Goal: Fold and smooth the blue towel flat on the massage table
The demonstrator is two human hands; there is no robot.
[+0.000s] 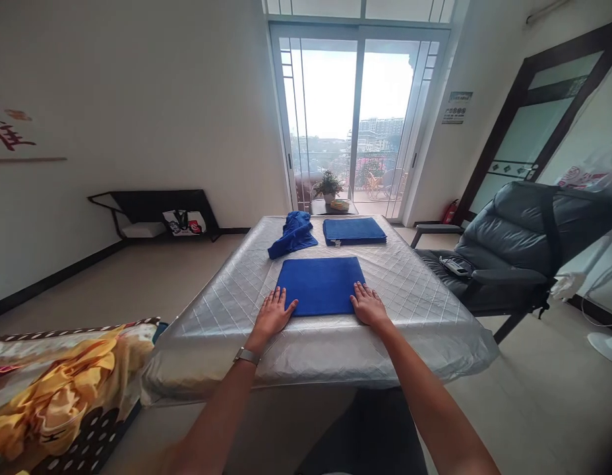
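A blue cloth (320, 284), folded into a flat rectangle, lies on the silvery quilted table cover (227, 323) in front of me. My left hand (275, 310) rests flat at its near left corner, fingers stretched out and touching the edge. At the near right edge, my right hand (368, 303) lies flat too, fingertips on the cloth. Farther back on the right sits a stack of folded blue cloths (354, 229) with a small white tag. To its left, a crumpled blue cloth (295, 234) lies in a loose heap.
A grey recliner chair (508, 237) with a device on its seat stands at the right. Yellow clothing (63, 396) lies on patterned bedding at the lower left. Beyond the table are a potted plant (328, 185) and a sliding glass door (360, 125).
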